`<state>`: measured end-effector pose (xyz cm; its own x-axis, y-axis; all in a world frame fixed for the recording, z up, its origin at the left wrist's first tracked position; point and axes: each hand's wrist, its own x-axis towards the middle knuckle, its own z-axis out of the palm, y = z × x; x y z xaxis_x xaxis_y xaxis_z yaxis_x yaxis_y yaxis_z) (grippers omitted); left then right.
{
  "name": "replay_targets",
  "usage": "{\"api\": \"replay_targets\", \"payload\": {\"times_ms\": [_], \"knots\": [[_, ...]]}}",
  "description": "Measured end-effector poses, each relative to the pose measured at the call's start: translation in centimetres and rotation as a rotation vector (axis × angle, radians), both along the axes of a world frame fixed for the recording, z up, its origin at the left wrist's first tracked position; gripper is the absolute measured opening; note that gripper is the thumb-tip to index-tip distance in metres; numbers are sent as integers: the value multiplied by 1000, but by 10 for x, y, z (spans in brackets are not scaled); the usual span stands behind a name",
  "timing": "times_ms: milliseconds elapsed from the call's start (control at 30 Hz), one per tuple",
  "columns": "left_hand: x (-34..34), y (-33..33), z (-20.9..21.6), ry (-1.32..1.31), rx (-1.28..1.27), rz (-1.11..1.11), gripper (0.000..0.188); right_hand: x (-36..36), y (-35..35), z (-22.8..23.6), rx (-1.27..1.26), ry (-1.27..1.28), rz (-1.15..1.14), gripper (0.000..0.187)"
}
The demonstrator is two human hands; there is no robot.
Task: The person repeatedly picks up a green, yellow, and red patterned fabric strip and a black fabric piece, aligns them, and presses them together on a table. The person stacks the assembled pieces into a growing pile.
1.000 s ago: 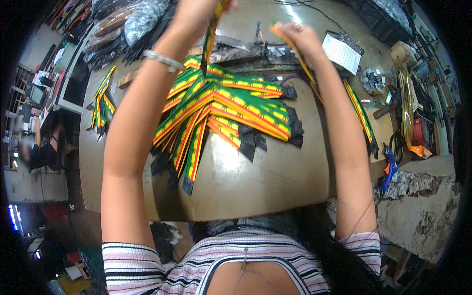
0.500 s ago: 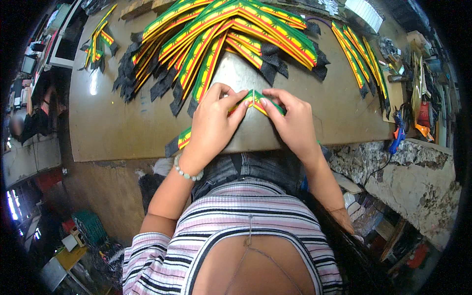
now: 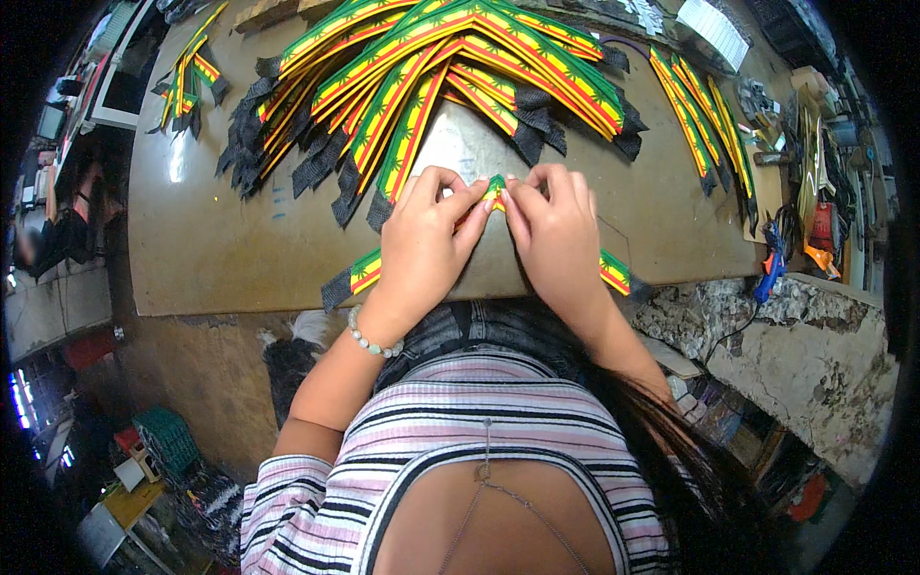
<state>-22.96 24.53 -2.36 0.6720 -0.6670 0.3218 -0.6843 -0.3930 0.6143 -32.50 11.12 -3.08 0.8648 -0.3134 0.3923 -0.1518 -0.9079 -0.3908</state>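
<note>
Both hands pinch a green, yellow and red patterned fabric strip (image 3: 495,189) at its bent middle, near the front of the table. My left hand (image 3: 422,244) grips the left side of the peak between thumb and forefinger. Close beside it, my right hand (image 3: 561,235) is closed on the right side. The strip's black-tipped ends (image 3: 365,272) stick out past both wrists; my hands hide the stretches between. Just beyond lies a large stack of similar V-shaped strips (image 3: 412,101) with black ends.
More strips lie at the table's right (image 3: 704,120) and a small bunch at far left (image 3: 192,81). A blue glue gun (image 3: 770,276) with a cord hangs at the right edge of the brown table (image 3: 220,259). A printed white sheet (image 3: 714,34) lies at the back right.
My right hand has moved left, closer to my left hand, and its fingers have curled in more. The strip's green peak now shows between the fingertips, and its right end has come into sight.
</note>
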Motion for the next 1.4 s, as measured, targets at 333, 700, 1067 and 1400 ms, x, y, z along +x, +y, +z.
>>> {"api": "replay_targets", "payload": {"times_ms": [333,700,1067,1400], "knots": [[-2,-1,1,-6,33,18,21,0,7,16,65,161,187,40],[-5,-3,8,36,87,33,20,-6,-15,28,689,115,141,38],[23,-3,61,496,90,-228,25,-32,-35,29,1111,133,168,18],[183,-78,102,-533,-73,-88,40,29,-267,-1,37,127,-350,31]]}}
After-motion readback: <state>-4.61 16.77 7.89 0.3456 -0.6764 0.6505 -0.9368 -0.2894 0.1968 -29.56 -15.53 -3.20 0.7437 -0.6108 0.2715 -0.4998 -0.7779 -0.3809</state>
